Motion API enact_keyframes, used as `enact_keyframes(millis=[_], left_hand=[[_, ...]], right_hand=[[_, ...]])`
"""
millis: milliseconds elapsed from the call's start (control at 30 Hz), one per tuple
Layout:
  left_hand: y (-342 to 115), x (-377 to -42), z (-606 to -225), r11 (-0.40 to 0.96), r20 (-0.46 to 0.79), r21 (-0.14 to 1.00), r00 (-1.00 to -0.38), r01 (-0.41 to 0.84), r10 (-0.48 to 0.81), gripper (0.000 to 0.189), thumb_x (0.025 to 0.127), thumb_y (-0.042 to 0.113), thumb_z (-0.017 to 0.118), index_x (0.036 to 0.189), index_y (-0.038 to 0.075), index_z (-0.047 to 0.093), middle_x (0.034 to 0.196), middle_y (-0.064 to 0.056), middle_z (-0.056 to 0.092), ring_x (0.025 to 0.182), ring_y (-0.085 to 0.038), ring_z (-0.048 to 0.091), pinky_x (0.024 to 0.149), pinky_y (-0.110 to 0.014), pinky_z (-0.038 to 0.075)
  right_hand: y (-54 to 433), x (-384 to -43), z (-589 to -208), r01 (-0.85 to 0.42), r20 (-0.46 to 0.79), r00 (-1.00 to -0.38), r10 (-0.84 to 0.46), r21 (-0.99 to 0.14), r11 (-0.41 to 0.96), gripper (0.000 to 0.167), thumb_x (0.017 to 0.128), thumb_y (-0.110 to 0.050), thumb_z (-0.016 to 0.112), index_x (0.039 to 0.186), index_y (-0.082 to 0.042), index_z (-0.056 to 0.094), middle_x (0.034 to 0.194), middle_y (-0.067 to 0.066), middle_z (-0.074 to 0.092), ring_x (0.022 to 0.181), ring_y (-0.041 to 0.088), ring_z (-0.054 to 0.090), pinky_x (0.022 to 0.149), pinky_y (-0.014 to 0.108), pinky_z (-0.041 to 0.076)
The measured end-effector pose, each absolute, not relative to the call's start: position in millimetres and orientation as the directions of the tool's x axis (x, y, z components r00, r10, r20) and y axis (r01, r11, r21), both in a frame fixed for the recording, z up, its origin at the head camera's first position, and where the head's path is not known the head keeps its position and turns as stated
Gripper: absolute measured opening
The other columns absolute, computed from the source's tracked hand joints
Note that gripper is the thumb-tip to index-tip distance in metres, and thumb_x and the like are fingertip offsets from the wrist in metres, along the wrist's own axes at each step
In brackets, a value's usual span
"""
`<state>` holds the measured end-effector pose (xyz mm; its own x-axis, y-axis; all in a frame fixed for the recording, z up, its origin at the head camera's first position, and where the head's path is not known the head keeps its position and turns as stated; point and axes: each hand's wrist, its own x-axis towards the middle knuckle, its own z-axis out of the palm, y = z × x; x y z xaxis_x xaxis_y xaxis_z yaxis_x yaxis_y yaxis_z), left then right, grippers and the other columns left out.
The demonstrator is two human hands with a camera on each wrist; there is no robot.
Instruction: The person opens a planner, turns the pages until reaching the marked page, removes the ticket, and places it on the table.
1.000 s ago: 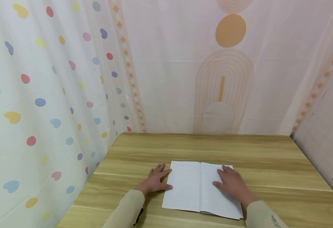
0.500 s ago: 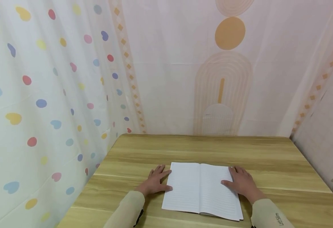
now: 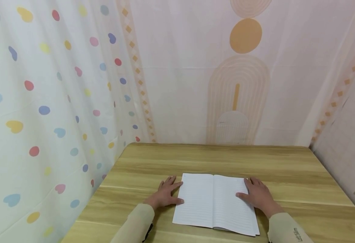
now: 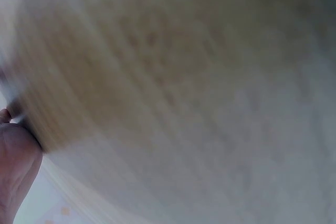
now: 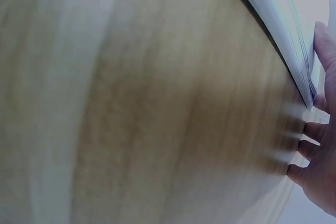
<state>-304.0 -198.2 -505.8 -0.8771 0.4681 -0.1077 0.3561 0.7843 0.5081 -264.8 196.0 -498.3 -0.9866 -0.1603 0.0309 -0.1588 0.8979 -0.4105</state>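
Note:
An open notebook (image 3: 197, 199) with lined white pages lies flat on the wooden table, its centre fold running toward the person. At its left edge, my left hand (image 3: 164, 195) rests with spread fingers, thumb and index fingertip on the page margin. My right hand (image 3: 259, 195) lies over the right edge, thumb on the right page and the other fingers around the upper right corner. In the right wrist view, the notebook's page stack (image 5: 283, 30) shows side-on, with the right thumb on top and several fingertips touching the table. Only part of the left hand (image 4: 18, 163) shows in the left wrist view.
The wood-grain table (image 3: 153, 158) extends beyond the notebook on all sides. A dotted curtain (image 3: 59, 101) hangs along the left, and a pale patterned curtain (image 3: 177, 94) stands behind the table's far edge. Another light curtain (image 3: 353, 141) borders the right side.
My right hand has slid rightward over the right page to the notebook's edge, then stayed there. The left hand and the notebook have kept their places.

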Motion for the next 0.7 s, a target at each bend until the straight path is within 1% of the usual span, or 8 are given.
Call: enact_keyframes(millis=[200, 433, 567, 700], left_hand=[[-198.4, -302.5, -503.0, 0.767, -0.100, 0.528, -0.870, 0.365, 0.483, 0.081, 0.086, 0.046, 0.075, 0.150, 0.010, 0.043, 0.161, -0.024, 0.016, 0.149, -0.042, 0.007, 0.117, -0.059, 0.003], [-198.7, -303.3, -502.2, 0.771, -0.102, 0.524, -0.872, 0.362, 0.479, 0.082, 0.086, 0.046, 0.075, 0.151, 0.010, 0.042, 0.162, -0.022, 0.016, 0.149, -0.042, 0.007, 0.117, -0.059, 0.002], [-198.0, -303.1, -501.5, 0.774, -0.102, 0.524, -0.876, 0.356, 0.472, 0.081, 0.086, 0.046, 0.076, 0.151, 0.011, 0.043, 0.162, -0.022, 0.016, 0.149, -0.041, 0.006, 0.118, -0.058, 0.002], [-197.6, -303.0, -502.9, 0.778, -0.109, 0.519, -0.875, 0.355, 0.472, 0.082, 0.085, 0.047, 0.076, 0.151, 0.011, 0.043, 0.162, -0.022, 0.015, 0.150, -0.040, 0.006, 0.118, -0.058, 0.002]], right_hand=[[196.4, -265.6, -501.4, -0.168, 0.053, -0.986, -0.160, -0.410, 0.896, 0.084, 0.089, -0.049, 0.069, 0.139, 0.014, 0.045, 0.142, 0.041, 0.036, 0.131, 0.059, 0.033, 0.104, 0.068, 0.029], [195.7, -266.7, -501.7, -0.175, 0.075, -0.985, -0.158, -0.410, 0.895, 0.079, 0.089, -0.048, 0.070, 0.137, 0.011, 0.050, 0.141, 0.040, 0.039, 0.130, 0.058, 0.035, 0.103, 0.068, 0.031], [194.8, -267.2, -501.2, -0.185, 0.096, -0.983, -0.159, -0.419, 0.889, 0.072, 0.088, -0.046, 0.072, 0.135, 0.006, 0.056, 0.139, 0.040, 0.041, 0.129, 0.058, 0.037, 0.101, 0.068, 0.032], [192.9, -267.6, -500.7, -0.185, 0.117, -0.982, -0.148, -0.431, 0.883, 0.062, 0.086, -0.040, 0.076, 0.129, 0.003, 0.062, 0.137, 0.039, 0.045, 0.127, 0.056, 0.041, 0.099, 0.067, 0.035]])
